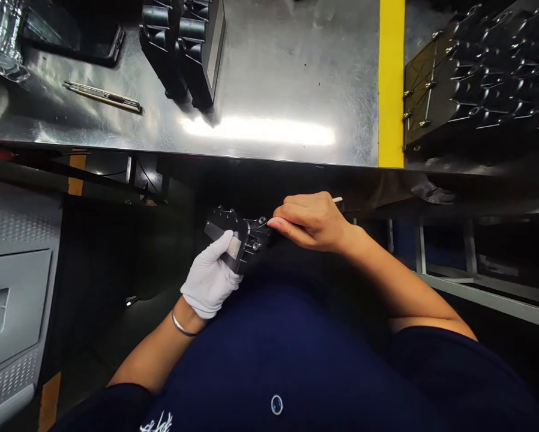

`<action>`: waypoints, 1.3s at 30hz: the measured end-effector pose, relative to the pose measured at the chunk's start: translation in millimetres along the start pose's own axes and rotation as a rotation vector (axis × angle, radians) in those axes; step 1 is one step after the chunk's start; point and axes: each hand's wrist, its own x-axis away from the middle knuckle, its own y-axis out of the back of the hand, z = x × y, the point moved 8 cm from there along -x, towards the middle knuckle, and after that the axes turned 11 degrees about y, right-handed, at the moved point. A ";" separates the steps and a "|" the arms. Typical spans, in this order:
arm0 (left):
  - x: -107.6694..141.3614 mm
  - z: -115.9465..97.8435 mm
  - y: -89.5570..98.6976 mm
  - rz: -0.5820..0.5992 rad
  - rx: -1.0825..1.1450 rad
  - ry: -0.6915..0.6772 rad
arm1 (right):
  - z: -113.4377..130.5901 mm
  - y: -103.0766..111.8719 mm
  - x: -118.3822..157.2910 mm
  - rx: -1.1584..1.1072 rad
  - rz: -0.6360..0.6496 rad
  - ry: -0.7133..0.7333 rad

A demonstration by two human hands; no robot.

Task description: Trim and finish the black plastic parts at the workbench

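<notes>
My left hand (213, 279), in a white glove, is closed around a black molded plastic part (239, 240) in front of my body. The thumb presses on the part's near side, by a light grey patch. Round bosses and ribs show on its right end. My bare right hand (312, 222) is closed around a slim tool whose pale end (337, 200) sticks out behind the fist. Its front tip reaches the part's right edge, but the fingers hide most of the tool, and its exact kind cannot be made out.
A metal table (292, 78) lies ahead, with a yellow stripe (391, 84). On it are black molded parts (209, 54), a utility knife (102, 97), a dark tray (78, 36), clear plastic wrap (2, 42) and stacked black parts (490, 78). A grey plastic bin (15, 300) stands left.
</notes>
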 end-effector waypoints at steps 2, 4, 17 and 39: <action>1.5 0.4 -0.2 0.015 -0.023 0.009 | -2.8 0.2 -2.1 -0.020 0.032 0.011; 3.6 1.6 -0.3 -0.007 -0.016 0.010 | -3.6 -1.7 -3.1 -0.066 0.064 0.036; 9.8 -6.2 1.0 -0.128 -0.147 -0.047 | -9.9 1.8 -3.1 -0.068 0.074 0.017; 11.7 -28.0 -4.6 -0.079 0.084 -0.202 | -38.6 -37.9 29.2 -0.753 -0.326 -0.607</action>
